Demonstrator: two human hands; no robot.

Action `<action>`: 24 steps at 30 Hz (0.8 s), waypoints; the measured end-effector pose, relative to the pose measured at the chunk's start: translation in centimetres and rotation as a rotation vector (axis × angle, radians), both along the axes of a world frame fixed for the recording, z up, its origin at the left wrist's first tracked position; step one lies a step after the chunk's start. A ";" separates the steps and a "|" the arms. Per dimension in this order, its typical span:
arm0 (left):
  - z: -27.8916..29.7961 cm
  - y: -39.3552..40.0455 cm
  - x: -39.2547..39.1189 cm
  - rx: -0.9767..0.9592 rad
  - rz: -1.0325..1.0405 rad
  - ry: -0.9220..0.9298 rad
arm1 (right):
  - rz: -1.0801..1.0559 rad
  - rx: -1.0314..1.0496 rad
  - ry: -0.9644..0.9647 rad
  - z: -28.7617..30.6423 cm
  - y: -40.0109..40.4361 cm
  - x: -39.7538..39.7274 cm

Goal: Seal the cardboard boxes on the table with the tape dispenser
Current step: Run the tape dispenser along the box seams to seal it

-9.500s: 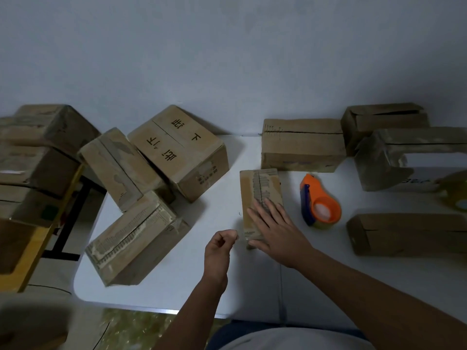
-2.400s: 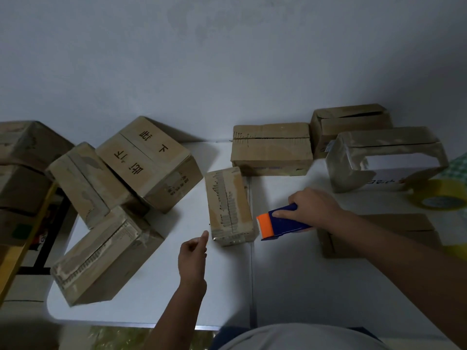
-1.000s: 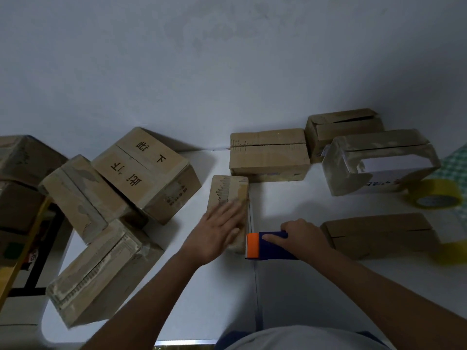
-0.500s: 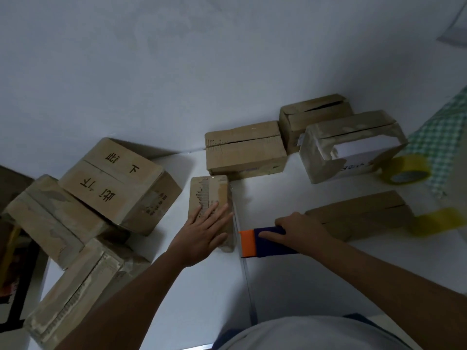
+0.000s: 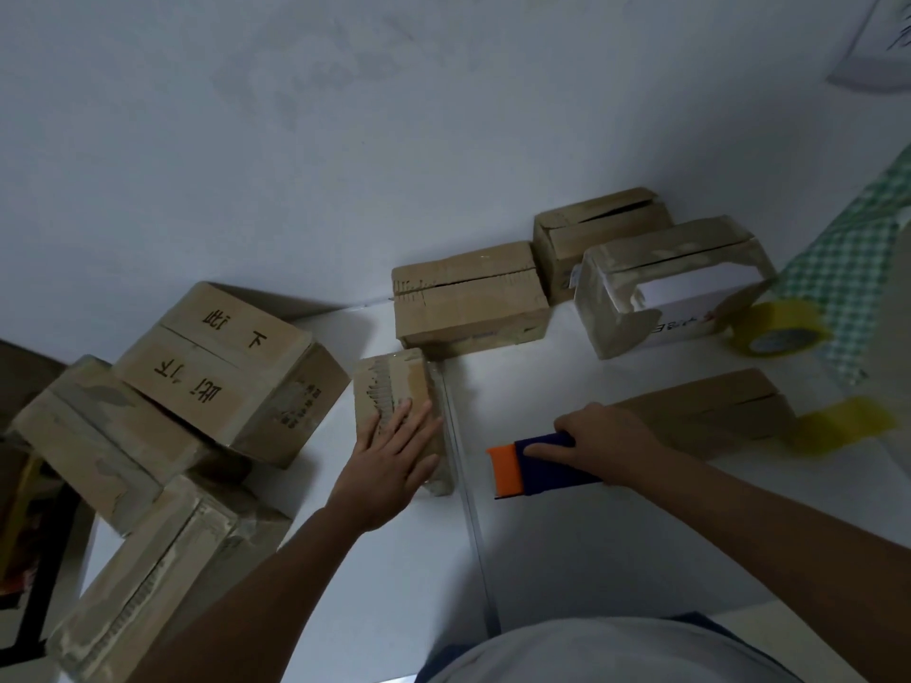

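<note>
A small narrow cardboard box point(image 5: 392, 382) lies on the white table point(image 5: 567, 549) near the middle, with worn tape along its top. My left hand point(image 5: 394, 460) lies flat on the near half of this box, fingers straight. To its right my right hand point(image 5: 599, 441) grips the blue and orange tape dispenser point(image 5: 535, 463), its orange end pointing left toward the box, a small gap away from it. A thin clear strip of tape point(image 5: 468, 510) seems to run down the table beside the box.
Several boxes are piled at the left point(image 5: 222, 367). Behind stand a slit-top box point(image 5: 468, 293), another box point(image 5: 599, 229) and a torn box with a white inside point(image 5: 670, 283). A flat box point(image 5: 715, 411) and yellow tape rolls point(image 5: 776, 330) lie at right.
My left hand went from hovering beside the small box to lying flat on it. My right hand picked up the dispenser and now holds it a little further right of the box.
</note>
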State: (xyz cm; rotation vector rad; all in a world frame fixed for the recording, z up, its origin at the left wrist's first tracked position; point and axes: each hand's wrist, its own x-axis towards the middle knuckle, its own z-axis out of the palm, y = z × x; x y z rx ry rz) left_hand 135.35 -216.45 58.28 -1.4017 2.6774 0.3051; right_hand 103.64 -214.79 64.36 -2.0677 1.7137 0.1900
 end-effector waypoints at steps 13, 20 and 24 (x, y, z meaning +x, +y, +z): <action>-0.6 1.7 -2.1 -0.063 0.295 0.471 | 0.031 0.043 0.117 1.4 -1.8 2.8; -0.7 1.6 -2.9 -0.047 0.342 0.422 | 0.028 0.028 0.154 -0.4 -1.8 5.7; -0.8 1.7 -2.4 -0.035 0.346 0.438 | -0.043 0.051 0.182 -1.7 -2.8 4.3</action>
